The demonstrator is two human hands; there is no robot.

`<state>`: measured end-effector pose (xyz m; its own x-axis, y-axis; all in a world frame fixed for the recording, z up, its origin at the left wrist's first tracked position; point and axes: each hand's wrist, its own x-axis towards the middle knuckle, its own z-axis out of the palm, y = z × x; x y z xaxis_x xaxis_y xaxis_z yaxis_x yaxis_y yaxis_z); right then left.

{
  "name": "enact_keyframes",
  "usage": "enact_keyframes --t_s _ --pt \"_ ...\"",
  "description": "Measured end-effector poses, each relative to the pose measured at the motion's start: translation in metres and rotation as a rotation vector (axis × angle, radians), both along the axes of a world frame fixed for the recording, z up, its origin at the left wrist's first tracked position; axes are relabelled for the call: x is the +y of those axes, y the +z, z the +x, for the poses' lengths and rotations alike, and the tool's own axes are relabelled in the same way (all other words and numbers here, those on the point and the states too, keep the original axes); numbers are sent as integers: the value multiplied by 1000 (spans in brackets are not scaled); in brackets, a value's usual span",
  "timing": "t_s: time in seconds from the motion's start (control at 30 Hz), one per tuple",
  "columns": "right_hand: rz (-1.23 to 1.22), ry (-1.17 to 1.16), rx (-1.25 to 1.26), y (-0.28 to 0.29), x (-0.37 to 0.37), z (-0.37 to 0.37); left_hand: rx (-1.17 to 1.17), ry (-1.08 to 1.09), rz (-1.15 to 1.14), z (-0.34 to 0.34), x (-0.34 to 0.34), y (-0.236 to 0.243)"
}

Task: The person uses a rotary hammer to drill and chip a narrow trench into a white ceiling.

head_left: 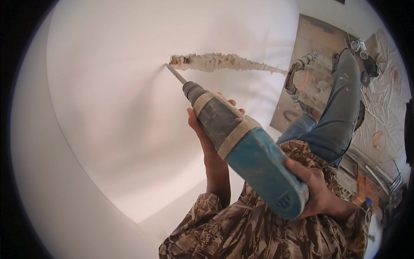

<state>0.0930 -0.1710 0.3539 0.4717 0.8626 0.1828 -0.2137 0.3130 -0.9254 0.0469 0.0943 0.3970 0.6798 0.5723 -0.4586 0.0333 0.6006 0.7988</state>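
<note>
A blue and dark grey hammer drill, wrapped with two tan bands, runs diagonally across the middle. From its black chuck a metal bit reaches to the white wall. The tip touches or nearly touches the wall, just left of a rough chiselled groove. My left hand is wrapped around the drill's front part from below, thumb on the near side and fingertips on the far side. At the rear end, my right hand grips the drill; its body hides most of those fingers.
On the right, my legs in blue jeans stand over a dusty floor. Beside them lie a coiled corrugated conduit, a crumpled plastic sheet and dark gear with round silvery parts. Thin metal strips lie lower right.
</note>
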Motion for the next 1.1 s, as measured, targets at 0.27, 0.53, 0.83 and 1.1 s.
enact_keyframes --t_s 0.27,0.53,0.83,1.1 --pt "14 -72 -25 10 7 -15 -38 -9 -61 -3 -2 10" --pt "-78 0 -23 27 27 4 -77 18 -86 9 17 0" --pt "-71 -52 -11 9 -1 8 -43 -190 82 3 0 -13" --pt "31 -35 1 4 -11 14 -1 -62 83 12 -17 8"
